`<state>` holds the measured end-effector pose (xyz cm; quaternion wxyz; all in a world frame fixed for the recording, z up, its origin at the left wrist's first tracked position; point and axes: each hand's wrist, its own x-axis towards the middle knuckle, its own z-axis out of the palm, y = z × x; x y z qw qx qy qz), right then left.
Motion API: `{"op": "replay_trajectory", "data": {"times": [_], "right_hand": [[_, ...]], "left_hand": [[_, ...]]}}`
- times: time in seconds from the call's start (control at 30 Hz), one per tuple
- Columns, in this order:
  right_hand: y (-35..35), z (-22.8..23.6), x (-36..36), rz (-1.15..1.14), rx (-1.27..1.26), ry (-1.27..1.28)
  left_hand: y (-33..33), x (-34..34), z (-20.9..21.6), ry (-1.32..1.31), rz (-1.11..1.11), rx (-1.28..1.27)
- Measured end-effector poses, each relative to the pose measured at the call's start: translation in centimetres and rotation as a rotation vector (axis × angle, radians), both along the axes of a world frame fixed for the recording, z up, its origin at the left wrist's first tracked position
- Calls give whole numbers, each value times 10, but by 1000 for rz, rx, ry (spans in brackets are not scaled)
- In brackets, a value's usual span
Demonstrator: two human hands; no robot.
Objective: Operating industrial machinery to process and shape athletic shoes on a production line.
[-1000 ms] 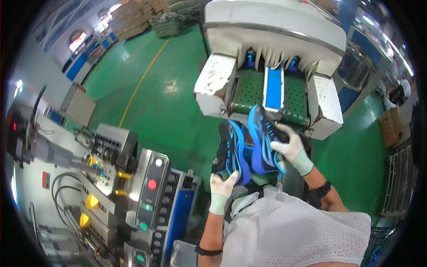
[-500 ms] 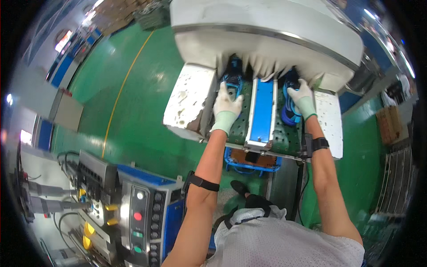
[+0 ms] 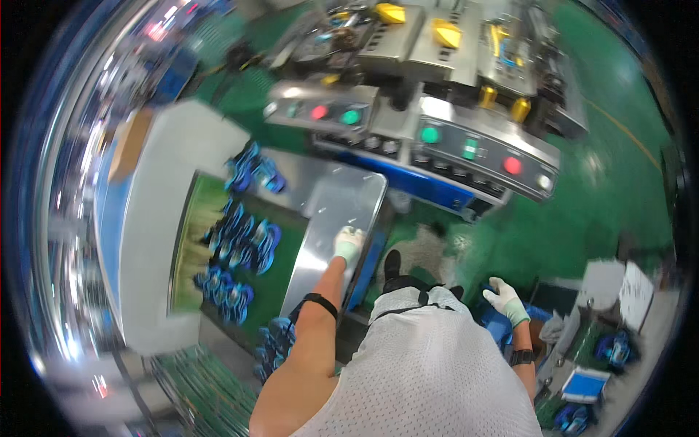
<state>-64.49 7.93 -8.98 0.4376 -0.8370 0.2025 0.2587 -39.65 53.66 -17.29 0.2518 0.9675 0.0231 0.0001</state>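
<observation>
My left hand (image 3: 349, 244), in a white glove with a pale green cuff, is above or on the bare metal tabletop (image 3: 331, 207). Its fingers look curled in, and nothing shows in them. To the right of my body my right hand (image 3: 507, 300), gloved the same way, is held out with thumb and fingers apart, holding nothing visible. Beneath it is a blue frame (image 3: 496, 325). Left of the tabletop, several blue and black shoes (image 3: 244, 237) lie in clusters on a green conveyor belt (image 3: 280, 273). More such shoes (image 3: 273, 346) lie by my left forearm.
A white machine housing (image 3: 149, 240) arches over the belt's left end. Ahead stands a steel machine with a button panel (image 3: 470, 148) and yellow parts (image 3: 445, 33). At the lower right, a shoe (image 3: 615, 349) and another shoe (image 3: 570, 419) flank a blue panel (image 3: 585, 384).
My view has swung around to the metal tabletop and belt. Both hands have let go of the two shoes at the white machine, which now appears at the lower right.
</observation>
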Motion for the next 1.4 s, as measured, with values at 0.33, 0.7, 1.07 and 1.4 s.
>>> {"op": "replay_trajectory", "data": {"times": [0.33, 0.7, 1.07, 1.4], "right_hand": [[47, -93, 71, -70, -32, 446], [211, -15, 301, 464, -131, 52], [522, 92, 343, 1212, 73, -199], [460, 117, 323, 1023, -195, -445]], "left_hand": [[385, -165, 11, -14, 1173, -43], [504, -177, -9, -67, 1519, 35], [437, -181, 64, -148, 1013, 78], [161, 17, 207, -113, 72, -437]]}}
